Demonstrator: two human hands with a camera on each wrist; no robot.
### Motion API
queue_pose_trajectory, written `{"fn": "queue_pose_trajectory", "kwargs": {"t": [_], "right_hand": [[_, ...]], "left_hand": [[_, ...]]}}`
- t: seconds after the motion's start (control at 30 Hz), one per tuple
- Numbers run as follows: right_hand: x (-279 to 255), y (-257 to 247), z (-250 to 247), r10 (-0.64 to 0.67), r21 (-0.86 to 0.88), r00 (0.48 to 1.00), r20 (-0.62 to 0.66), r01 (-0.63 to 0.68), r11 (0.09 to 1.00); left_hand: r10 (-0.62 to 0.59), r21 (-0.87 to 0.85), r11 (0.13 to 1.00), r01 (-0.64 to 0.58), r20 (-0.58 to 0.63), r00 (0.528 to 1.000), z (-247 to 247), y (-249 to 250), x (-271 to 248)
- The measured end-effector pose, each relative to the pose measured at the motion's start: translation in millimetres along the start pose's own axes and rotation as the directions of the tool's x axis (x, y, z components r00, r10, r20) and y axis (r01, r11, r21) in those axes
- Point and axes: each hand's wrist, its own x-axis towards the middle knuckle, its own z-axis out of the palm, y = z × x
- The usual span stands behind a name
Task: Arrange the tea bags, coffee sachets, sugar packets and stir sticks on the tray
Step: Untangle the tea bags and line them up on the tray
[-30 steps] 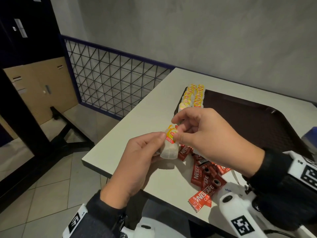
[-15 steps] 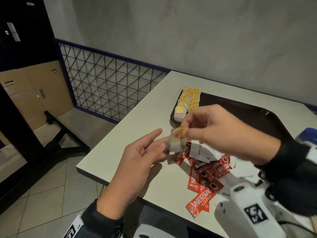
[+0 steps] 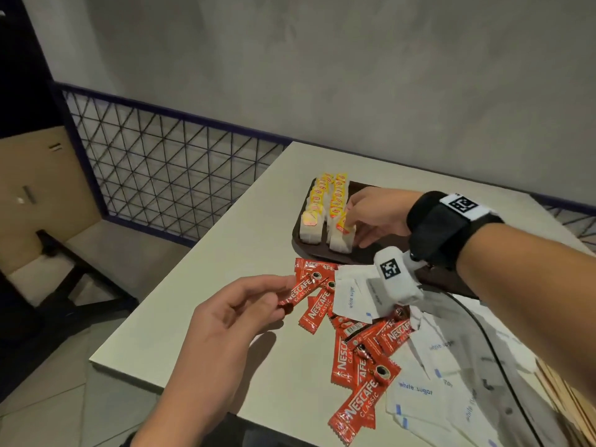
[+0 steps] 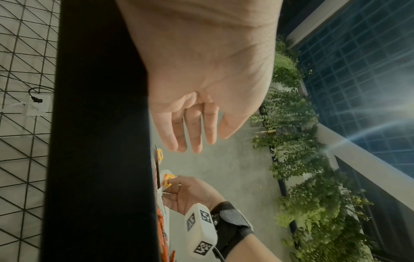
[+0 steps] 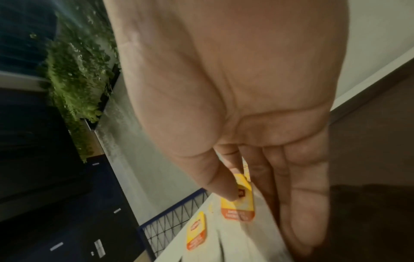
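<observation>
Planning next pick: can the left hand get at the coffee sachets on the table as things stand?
Probably yes: the left hand is open beside the coffee sachets heaped on the table, with nothing between; the right hand is away at the tray.

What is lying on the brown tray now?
On the tray two rows of tea bags with yellow tags stand at its left end. The right hand pinches the nearest tea bag there. The arm and wrist camera hide most of the rest.

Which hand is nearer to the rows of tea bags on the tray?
Right. The right hand is over the tray, pinching a tea bag at the near end of the rows of tea bags. The left hand hovers off the tray, beside the coffee sachets.
</observation>
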Motion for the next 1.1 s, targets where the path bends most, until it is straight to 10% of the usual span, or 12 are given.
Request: {"fn": "queue_pose_trajectory", "kwargs": {"t": [1.1], "right_hand": [[16,8,19,0.08,0.118,0.996,0.029,-0.083,0.99]], "left_hand": [[0.177,0.184,0.969,-0.166,-0.043,0.983,9,-7,-1]]}}
